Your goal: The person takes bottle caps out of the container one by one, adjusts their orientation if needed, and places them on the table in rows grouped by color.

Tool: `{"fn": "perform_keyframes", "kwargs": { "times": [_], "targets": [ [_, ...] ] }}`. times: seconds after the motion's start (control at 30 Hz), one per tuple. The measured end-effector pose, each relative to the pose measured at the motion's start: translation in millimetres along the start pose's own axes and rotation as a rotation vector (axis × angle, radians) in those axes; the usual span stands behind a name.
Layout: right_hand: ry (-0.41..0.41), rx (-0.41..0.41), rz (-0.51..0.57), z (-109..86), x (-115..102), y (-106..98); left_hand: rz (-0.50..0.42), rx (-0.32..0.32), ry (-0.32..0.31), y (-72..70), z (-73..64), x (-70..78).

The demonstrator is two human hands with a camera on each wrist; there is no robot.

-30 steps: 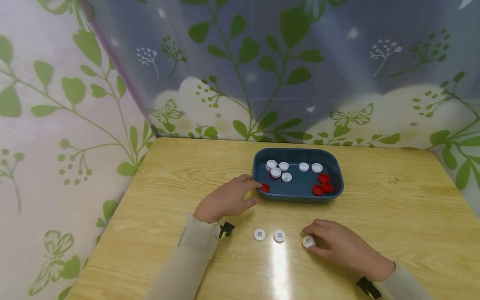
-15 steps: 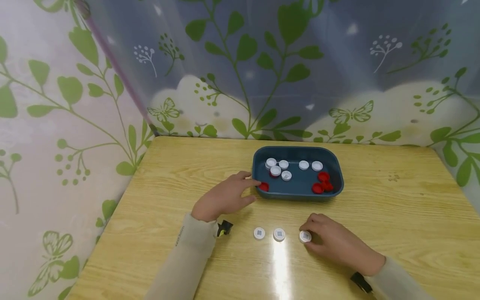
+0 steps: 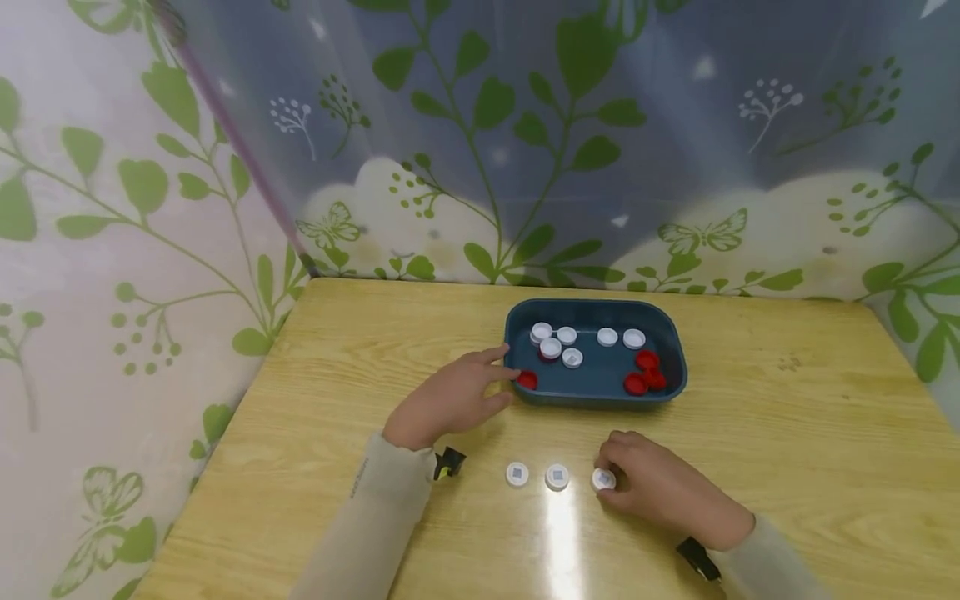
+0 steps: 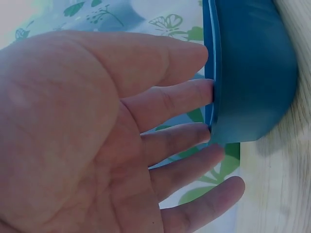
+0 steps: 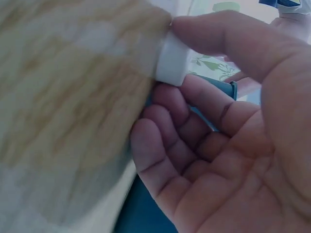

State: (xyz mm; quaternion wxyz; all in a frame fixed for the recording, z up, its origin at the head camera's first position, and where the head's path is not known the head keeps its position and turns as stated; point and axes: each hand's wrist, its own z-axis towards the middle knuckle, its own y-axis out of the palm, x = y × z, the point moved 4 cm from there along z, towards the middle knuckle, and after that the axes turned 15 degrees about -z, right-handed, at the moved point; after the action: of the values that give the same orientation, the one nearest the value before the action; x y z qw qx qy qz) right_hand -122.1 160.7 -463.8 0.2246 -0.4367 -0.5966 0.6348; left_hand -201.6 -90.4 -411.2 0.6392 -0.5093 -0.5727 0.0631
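Note:
Between thumb and index finger, my right hand pinches a white round cap with a grey square mark on top. In the right wrist view this cap sits at the table surface, the other fingers curled below it. Two similar white caps, one further left and one nearer, lie in a row to its left. My left hand rests at the left end of a dark blue tray, fingers extended. The left wrist view shows its fingertips right at the rim of the tray.
Inside the tray are several white caps, among them one at the right, and several red caps, including one by my left fingertips. A patterned curtain hangs behind the wooden table; another patterned sheet stands left.
My right hand has slid the pinched cap left, closer to the two caps in the row. My left hand stays at the tray's end, nearly still.

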Motion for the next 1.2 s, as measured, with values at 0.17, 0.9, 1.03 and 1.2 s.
{"fn": "perform_keyframes", "kwargs": {
  "times": [0.17,0.9,1.03,1.2],
  "targets": [
    [0.015,0.010,-0.032,-0.6,1.8,2.5,0.018,0.010,-0.019,1.8,1.5,0.3],
    [0.018,0.076,-0.068,-2.5,1.6,6.1,-0.036,0.005,-0.079,4.1,0.2,0.0],
    [0.020,0.071,-0.069,-2.1,0.3,6.8,-0.042,0.004,-0.082,4.6,-0.5,-1.8],
    [0.017,0.084,-0.079,-2.0,1.2,7.3,-0.034,0.005,-0.064,3.5,-0.2,-1.7]
  ]
}}
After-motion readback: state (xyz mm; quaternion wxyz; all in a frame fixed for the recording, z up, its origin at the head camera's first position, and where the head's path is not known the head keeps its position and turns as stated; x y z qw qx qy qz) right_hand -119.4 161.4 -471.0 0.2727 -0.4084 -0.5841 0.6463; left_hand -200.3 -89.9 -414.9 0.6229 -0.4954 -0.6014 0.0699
